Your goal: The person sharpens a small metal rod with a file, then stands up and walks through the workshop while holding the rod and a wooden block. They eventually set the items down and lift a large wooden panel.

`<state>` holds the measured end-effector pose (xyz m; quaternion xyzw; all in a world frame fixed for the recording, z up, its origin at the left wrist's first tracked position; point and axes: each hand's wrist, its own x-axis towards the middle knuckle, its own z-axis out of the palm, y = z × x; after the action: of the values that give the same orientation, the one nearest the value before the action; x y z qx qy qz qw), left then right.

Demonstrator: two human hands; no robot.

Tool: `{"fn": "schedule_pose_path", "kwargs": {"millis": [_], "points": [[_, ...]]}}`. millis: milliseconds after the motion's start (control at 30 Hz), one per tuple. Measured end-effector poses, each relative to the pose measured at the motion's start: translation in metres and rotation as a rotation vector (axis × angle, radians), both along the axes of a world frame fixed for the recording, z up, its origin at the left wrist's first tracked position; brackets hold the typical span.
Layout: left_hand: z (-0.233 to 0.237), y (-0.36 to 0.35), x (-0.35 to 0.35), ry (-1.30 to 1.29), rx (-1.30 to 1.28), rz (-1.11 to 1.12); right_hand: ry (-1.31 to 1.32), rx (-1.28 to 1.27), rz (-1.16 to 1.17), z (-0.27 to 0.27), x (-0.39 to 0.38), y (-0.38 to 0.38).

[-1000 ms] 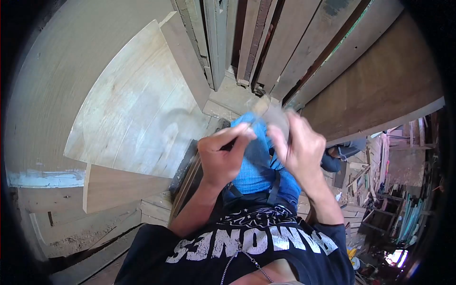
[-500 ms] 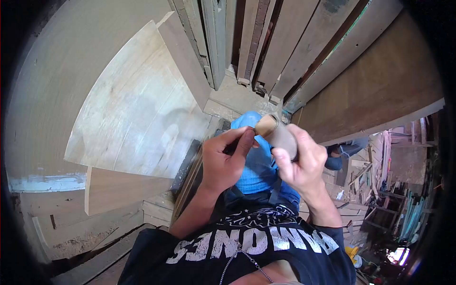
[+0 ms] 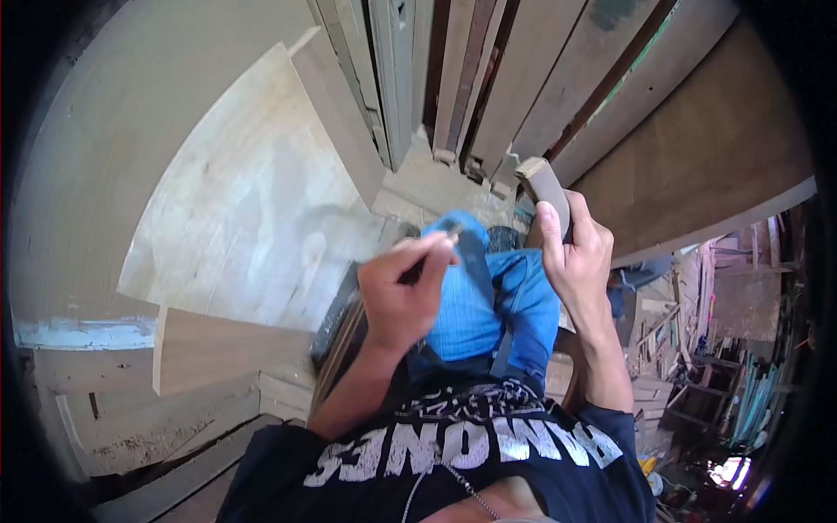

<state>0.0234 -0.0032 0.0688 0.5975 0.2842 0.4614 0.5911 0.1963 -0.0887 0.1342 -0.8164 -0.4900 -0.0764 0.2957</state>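
My right hand (image 3: 577, 253) grips a block wrapped in grey-brown sheet (image 3: 547, 187), thumb on its near side and fingers around the back. The block's end points up and to the left. My left hand (image 3: 405, 292) is closed in a pinch, with a tiny piece (image 3: 455, 231) at the fingertips, too small to name. The two hands are apart, over the blue trouser legs (image 3: 462, 305). To the left of my left hand stands a pale, curved-edge wooden panel (image 3: 244, 200) with boards along its sides.
Long boards (image 3: 532, 78) lean at the top. A large brown curved panel (image 3: 697, 148) stands at the right. Beyond it, part of another person (image 3: 641, 275) shows, along with scattered wood scraps (image 3: 658, 331). A light sheet surface (image 3: 78, 200) fills the far left.
My right hand has moved up and to the right with the block, away from my left hand. The block has turned more side-on. My left hand has shifted slightly left and down.
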Motion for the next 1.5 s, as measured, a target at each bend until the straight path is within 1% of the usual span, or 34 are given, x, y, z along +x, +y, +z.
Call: {"fn": "schedule_pose_path", "kwargs": {"millis": [33,67,100,167,200,267,333,400,433,533,600,633,667,733,767,800,833,900,933,1067,1133,1200,1267,1300,1333,1367,1400,1433,1467,1500], "points": [[0.001,0.001,0.000,-0.034,-0.067,-0.040,0.039,0.041,0.041,0.003,-0.009,-0.003],[0.002,0.002,0.003,-0.040,-0.057,-0.043,0.067,0.097,0.086,0.004,-0.015,-0.003],[0.004,-0.001,0.002,-0.044,-0.148,-0.085,0.035,0.185,0.172,0.000,-0.020,-0.004],[0.004,-0.004,0.000,-0.081,-0.298,-0.125,-0.026,0.171,0.248,-0.007,-0.031,-0.009],[0.003,-0.004,-0.002,-0.073,-0.300,-0.122,-0.047,0.155,0.285,-0.009,-0.038,-0.010],[-0.001,-0.004,-0.004,-0.151,-0.289,-0.135,-0.124,0.124,0.305,-0.018,-0.045,-0.011],[0.002,-0.003,-0.007,-0.115,-0.274,-0.150,-0.173,0.092,0.277,-0.023,-0.047,-0.009],[0.003,0.000,-0.006,-0.069,-0.085,-0.107,-0.194,0.042,0.261,-0.019,-0.047,-0.008],[0.002,0.001,-0.006,-0.073,-0.086,-0.101,-0.212,-0.001,0.239,-0.018,-0.047,-0.008],[-0.003,0.001,-0.002,-0.116,-0.058,-0.078,-0.224,-0.013,0.233,-0.019,-0.046,-0.001],[-0.007,0.002,0.001,-0.137,-0.028,-0.017,-0.222,0.035,0.253,-0.015,-0.043,0.006],[-0.002,0.000,-0.002,-0.136,-0.024,-0.014,-0.246,-0.021,0.131,-0.010,-0.038,0.011],[0.006,-0.006,-0.005,-0.113,-0.008,-0.076,-0.269,-0.075,0.007,-0.007,-0.031,0.015],[0.017,-0.011,-0.008,-0.042,0.009,-0.192,-0.028,-0.004,-0.090,-0.003,-0.001,0.015],[0.008,-0.008,-0.002,-0.096,0.046,-0.143,0.096,0.048,-0.053,0.004,0.001,0.009],[0.004,-0.006,0.003,-0.145,0.075,-0.091,0.091,0.043,-0.045,0.008,-0.002,0.005],[0.004,-0.011,0.000,-0.141,0.061,-0.089,0.105,0.071,0.013,0.011,-0.009,-0.001],[0.009,-0.008,-0.001,-0.130,-0.120,-0.139,0.147,0.118,0.103,0.016,-0.022,-0.009],[0.008,-0.008,0.001,-0.126,-0.122,-0.147,0.183,0.128,0.140,0.015,-0.027,-0.013],[0.008,-0.008,-0.005,-0.027,-0.203,-0.211,0.044,0.170,0.308,-0.003,-0.042,-0.017],[0.006,-0.008,-0.003,-0.083,-0.120,-0.219,-0.049,0.073,0.257,-0.007,-0.048,-0.018],[0.003,-0.006,-0.001,-0.110,-0.077,-0.204,-0.087,0.052,0.243,-0.011,-0.045,-0.016],[-0.004,-0.007,0.001,-0.084,0.018,-0.083,-0.193,0.032,0.217,-0.012,-0.043,-0.011],[-0.001,-0.009,-0.001,-0.085,0.018,-0.084,-0.179,0.112,0.174,-0.017,-0.039,-0.005],[0.005,-0.013,-0.005,-0.092,0.016,-0.148,-0.238,-0.045,0.019,-0.008,-0.033,0.001],[0.008,-0.013,-0.007,-0.096,0.019,-0.216,-0.172,-0.019,-0.020,-0.009,-0.021,0.004],[0.007,-0.011,-0.006,-0.096,0.025,-0.224,-0.105,0.004,-0.059,-0.009,-0.011,0.005],[0.006,-0.010,-0.004,-0.090,-0.011,-0.195,0.046,0.050,-0.023,-0.007,-0.009,0.001],[0.004,-0.009,-0.002,-0.081,-0.053,-0.159,0.047,0.043,-0.009,-0.004,-0.013,-0.001],[0.002,-0.006,-0.002,-0.055,-0.011,-0.104,0.090,0.059,0.043,0.003,-0.021,-0.002]]}}
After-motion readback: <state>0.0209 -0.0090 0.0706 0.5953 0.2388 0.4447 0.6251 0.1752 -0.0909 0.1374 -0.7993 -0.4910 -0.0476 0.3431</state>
